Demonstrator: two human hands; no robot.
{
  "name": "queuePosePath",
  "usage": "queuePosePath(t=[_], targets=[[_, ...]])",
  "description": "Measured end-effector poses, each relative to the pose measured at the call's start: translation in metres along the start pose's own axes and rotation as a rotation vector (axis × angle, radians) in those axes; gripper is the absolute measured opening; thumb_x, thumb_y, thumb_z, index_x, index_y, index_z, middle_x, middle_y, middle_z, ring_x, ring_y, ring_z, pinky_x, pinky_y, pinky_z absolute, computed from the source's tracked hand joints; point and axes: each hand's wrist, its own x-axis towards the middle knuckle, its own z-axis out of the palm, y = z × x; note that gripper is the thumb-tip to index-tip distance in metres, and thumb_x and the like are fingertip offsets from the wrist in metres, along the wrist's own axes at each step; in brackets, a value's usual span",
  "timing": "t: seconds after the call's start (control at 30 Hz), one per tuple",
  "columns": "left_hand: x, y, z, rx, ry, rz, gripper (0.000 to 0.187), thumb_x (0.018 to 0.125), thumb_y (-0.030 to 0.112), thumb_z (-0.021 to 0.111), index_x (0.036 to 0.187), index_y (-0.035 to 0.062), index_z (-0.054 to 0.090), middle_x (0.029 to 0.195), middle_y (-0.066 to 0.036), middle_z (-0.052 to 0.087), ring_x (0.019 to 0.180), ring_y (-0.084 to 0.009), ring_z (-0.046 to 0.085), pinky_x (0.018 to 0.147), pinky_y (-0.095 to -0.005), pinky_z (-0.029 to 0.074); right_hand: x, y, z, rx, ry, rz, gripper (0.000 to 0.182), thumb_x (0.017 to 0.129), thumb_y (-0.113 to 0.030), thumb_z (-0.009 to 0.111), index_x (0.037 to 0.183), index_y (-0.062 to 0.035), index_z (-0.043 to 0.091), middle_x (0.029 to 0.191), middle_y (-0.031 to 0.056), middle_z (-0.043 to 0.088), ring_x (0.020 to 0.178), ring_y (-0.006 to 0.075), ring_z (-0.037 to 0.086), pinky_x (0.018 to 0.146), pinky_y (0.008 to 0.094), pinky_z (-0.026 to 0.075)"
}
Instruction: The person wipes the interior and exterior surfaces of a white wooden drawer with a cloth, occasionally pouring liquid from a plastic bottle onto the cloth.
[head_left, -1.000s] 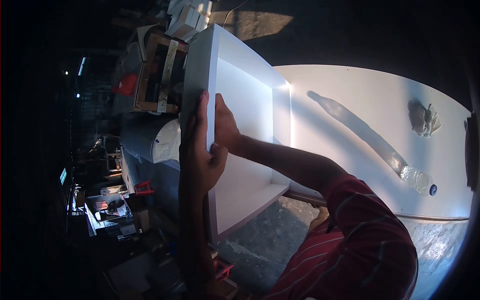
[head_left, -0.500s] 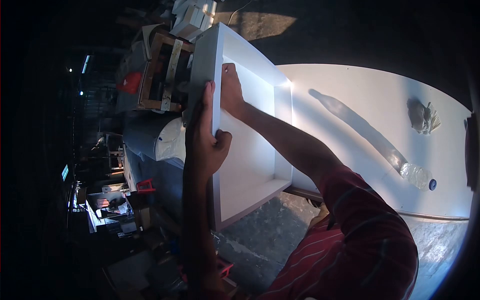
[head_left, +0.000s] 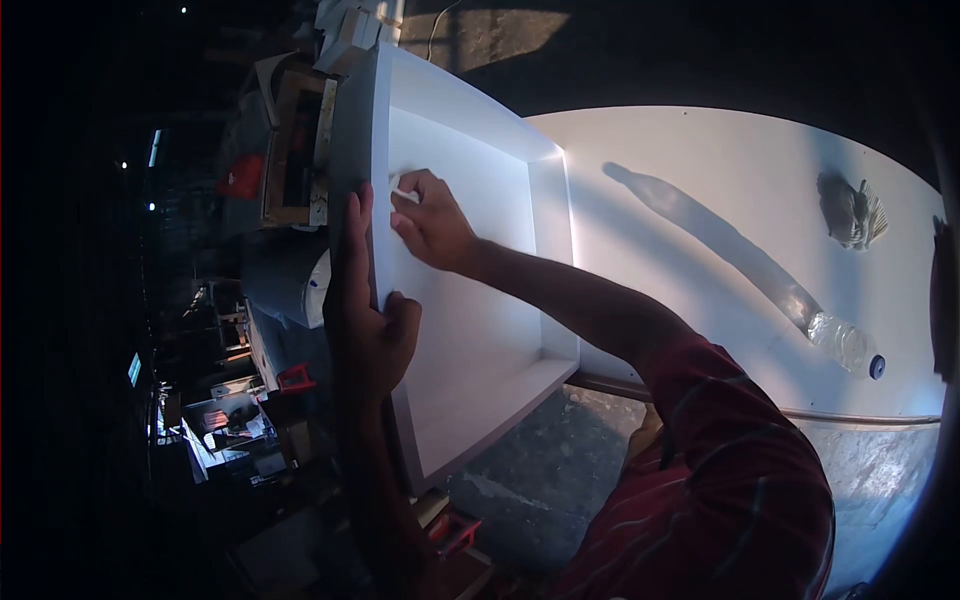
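A white open box (head_left: 480, 300) stands tilted on edge, its hollow side facing right. My left hand (head_left: 375, 320) grips the left wall of the box, thumb on the near edge and fingers along the outside. Inside the box, near that same wall, my right hand (head_left: 430, 220) is closed around a small white object (head_left: 405, 194), too small to identify.
A white table (head_left: 700, 150) lies to the right, bearing a clear bottle (head_left: 840, 343) with a dark cap and a crumpled striped cloth (head_left: 853, 215). Wooden frames (head_left: 290, 150), a red object (head_left: 240, 177) and red stools (head_left: 295, 378) stand at the left.
My right hand has moved lower along the box's inner side, and the white object in it now shows. The box and my left hand appear further left in view.
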Motion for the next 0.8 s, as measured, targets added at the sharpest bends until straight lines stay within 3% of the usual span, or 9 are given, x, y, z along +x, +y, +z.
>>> queuePosePath(t=[0.1, 0.2, 0.33, 0.37, 0.47, 0.6, 0.7, 0.77, 0.8], targets=[[0.001, -0.004, 0.003, -0.018, 0.002, 0.013, 0.085, 0.066, 0.005, 0.043, 0.147, 0.0042, 0.017, 0.146, -0.019, 0.034, 0.134, -0.0377, 0.033, 0.109, -0.0495, 0.029, 0.020, 0.080, -0.011, -0.081, 0.118, 0.152, 0.024, 0.091, -0.018, 0.052, 0.104, 0.0003, 0.060, 0.100, 0.0187, 0.049, 0.090, 0.0343, 0.049, 0.078, 0.0420, 0.042], [0.000, -0.002, 0.002, -0.005, -0.038, -0.044, 0.086, 0.067, 0.007, 0.043, 0.148, 0.0056, 0.013, 0.146, -0.019, 0.033, 0.134, -0.0373, 0.034, 0.109, -0.0501, 0.029, -0.019, 0.135, -0.019, -0.184, 0.187, 0.206, 0.023, 0.092, -0.015, 0.050, 0.107, -0.0013, 0.059, 0.096, 0.0179, 0.050, 0.089, 0.0349, 0.052, 0.076, 0.0426, 0.044], [0.001, -0.007, 0.000, 0.015, -0.027, -0.033, 0.086, 0.069, 0.012, 0.042, 0.148, 0.0071, 0.010, 0.147, -0.018, 0.032, 0.133, -0.0365, 0.036, 0.107, -0.0510, 0.032, -0.101, 0.156, -0.019, -0.363, 0.127, 1.024, 0.032, 0.096, -0.028, 0.042, 0.107, -0.0029, 0.058, 0.101, 0.0196, 0.051, 0.088, 0.0360, 0.057, 0.078, 0.0438, 0.049], [0.001, -0.007, 0.000, 0.039, -0.023, -0.014, 0.082, 0.074, 0.016, 0.043, 0.148, 0.0072, 0.010, 0.147, -0.018, 0.032, 0.133, -0.0362, 0.036, 0.106, -0.0514, 0.033, -0.110, 0.158, -0.017, -0.397, 0.098, 1.074, 0.037, 0.096, -0.034, 0.038, 0.107, -0.0043, 0.058, 0.103, 0.0200, 0.051, 0.088, 0.0362, 0.057, 0.079, 0.0437, 0.049], [-0.001, -0.008, -0.001, 0.050, -0.026, -0.020, 0.076, 0.082, 0.027, 0.042, 0.149, 0.0077, 0.009, 0.147, -0.018, 0.031, 0.132, -0.0358, 0.037, 0.105, -0.0520, 0.034, -0.071, 0.126, -0.012, -0.256, 0.134, 0.949, 0.033, 0.095, -0.031, 0.042, 0.104, -0.0047, 0.059, 0.100, 0.0189, 0.050, 0.084, 0.0350, 0.057, 0.076, 0.0433, 0.050], [0.000, -0.008, -0.001, 0.113, -0.020, -0.012, 0.076, 0.089, 0.041, 0.042, 0.148, 0.0070, 0.009, 0.147, -0.018, 0.032, 0.132, -0.0357, 0.038, 0.103, -0.0520, 0.036, 0.017, 0.040, 0.001, 0.031, 0.109, 0.230, 0.019, 0.089, -0.019, 0.056, 0.100, -0.0038, 0.059, 0.094, 0.0165, 0.049, 0.077, 0.0319, 0.055, 0.068, 0.0409, 0.049], [0.000, -0.008, -0.001, 0.080, -0.020, -0.015, 0.076, 0.089, 0.040, 0.042, 0.148, 0.0063, 0.010, 0.147, -0.018, 0.032, 0.131, -0.0357, 0.038, 0.104, -0.0517, 0.035, 0.023, 0.056, 0.006, -0.023, 0.099, 0.202, 0.018, 0.089, -0.017, 0.057, 0.100, -0.0033, 0.059, 0.092, 0.0156, 0.049, 0.076, 0.0316, 0.055, 0.067, 0.0408, 0.048], [0.003, -0.009, -0.001, 0.090, -0.010, 0.003, 0.075, 0.088, 0.037, 0.042, 0.148, 0.0059, 0.010, 0.147, -0.018, 0.032, 0.131, -0.0357, 0.038, 0.104, -0.0514, 0.035, 0.002, 0.096, -0.004, -0.052, 0.186, 0.437, 0.017, 0.090, -0.018, 0.055, 0.097, -0.0028, 0.057, 0.094, 0.0164, 0.049, 0.079, 0.0332, 0.056, 0.069, 0.0415, 0.049], [0.000, -0.009, -0.002, 0.094, -0.017, 0.006, 0.075, 0.087, 0.034, 0.042, 0.148, 0.0056, 0.010, 0.147, -0.018, 0.032, 0.131, -0.0357, 0.038, 0.104, -0.0512, 0.035, -0.018, 0.123, -0.007, -0.135, 0.212, 0.369, 0.017, 0.091, -0.017, 0.053, 0.101, -0.0037, 0.055, 0.095, 0.0179, 0.049, 0.081, 0.0353, 0.055, 0.071, 0.0422, 0.049]])
